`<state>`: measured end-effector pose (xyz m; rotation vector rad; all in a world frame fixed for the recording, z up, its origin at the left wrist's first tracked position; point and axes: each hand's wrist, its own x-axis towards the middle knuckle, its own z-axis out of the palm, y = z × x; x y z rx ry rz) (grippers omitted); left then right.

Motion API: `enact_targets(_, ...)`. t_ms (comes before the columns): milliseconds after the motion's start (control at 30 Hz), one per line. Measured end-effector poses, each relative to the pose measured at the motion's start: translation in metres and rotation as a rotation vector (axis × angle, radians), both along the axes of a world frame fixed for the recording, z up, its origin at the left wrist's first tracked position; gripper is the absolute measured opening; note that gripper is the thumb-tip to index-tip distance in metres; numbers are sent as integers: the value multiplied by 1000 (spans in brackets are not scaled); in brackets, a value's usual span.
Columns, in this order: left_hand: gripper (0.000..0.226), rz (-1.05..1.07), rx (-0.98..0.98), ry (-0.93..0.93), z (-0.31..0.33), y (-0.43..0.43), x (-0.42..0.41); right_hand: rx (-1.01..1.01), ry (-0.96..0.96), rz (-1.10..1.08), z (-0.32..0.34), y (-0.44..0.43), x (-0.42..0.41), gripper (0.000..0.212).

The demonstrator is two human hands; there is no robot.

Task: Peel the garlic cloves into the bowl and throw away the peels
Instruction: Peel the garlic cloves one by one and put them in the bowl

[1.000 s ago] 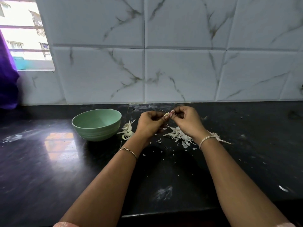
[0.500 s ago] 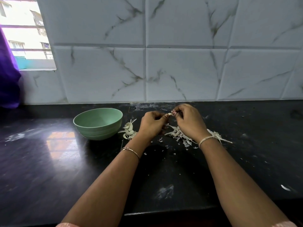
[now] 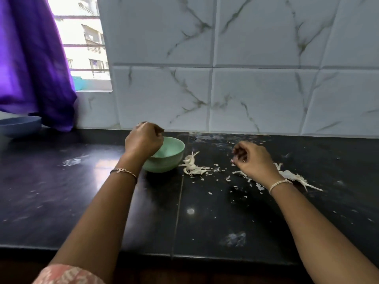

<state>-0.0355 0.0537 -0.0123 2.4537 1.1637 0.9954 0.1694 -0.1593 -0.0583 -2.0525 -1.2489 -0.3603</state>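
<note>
Tiles [image 3: 256, 95], white with grey veins, fill the wall across the back of my feed. Below them runs the black glossy table [image 3: 205, 222], dusted with pale specks and smears. At the far left hangs a purple curtain [image 3: 30, 58], with a bright window [image 3: 86, 48] just beside it showing buildings outside.

Both bare forearms reach in from the bottom edge, the left forearm [image 3: 106, 212] out of a pink patterned sleeve [image 3: 67, 273], the right forearm [image 3: 317, 222] well apart from it. A blue bowl [image 3: 20, 125] sits at the left edge of the table, under the curtain's hem.

The green bowl [image 3: 170, 158] stands near the wall, left of centre. The left grip [image 3: 143, 138] hangs over its near-left rim with the back of the hand towards me and the fingers curled down. What it has inside them is hidden, so I cannot tell whether it has hold of anything. The right grip [image 3: 252, 158] hovers over the table to the right, fingers curled in towards the palm. Whether a scrap is pinched there I cannot tell.

A small heap of garlic [image 3: 190, 165] lies on the table just beside the green bowl on its right, one stalk sticking up. I cannot tell whole cloves from skins in it. Loose peels [image 3: 293, 177] are scattered beneath and beyond the right wrist, with smaller flakes between the two heaps.

A thin metal bracelet [image 3: 124, 171] circles the left wrist, a pale thread band [image 3: 279, 183] the right.
</note>
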Motion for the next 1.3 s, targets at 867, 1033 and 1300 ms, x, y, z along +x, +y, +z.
enact_targets(867,15,-250,72,-182,-23,-14,32,-497,-323,242,2,103,-22,10)
enact_targets(1033,16,-322,139,-302,-23,-25,36,-522,-211,264,7,79,-15,13)
enact_targets(1300,26,-577,-248,-333,-42,-52,62,-202,414,368,15,40,-3,7)
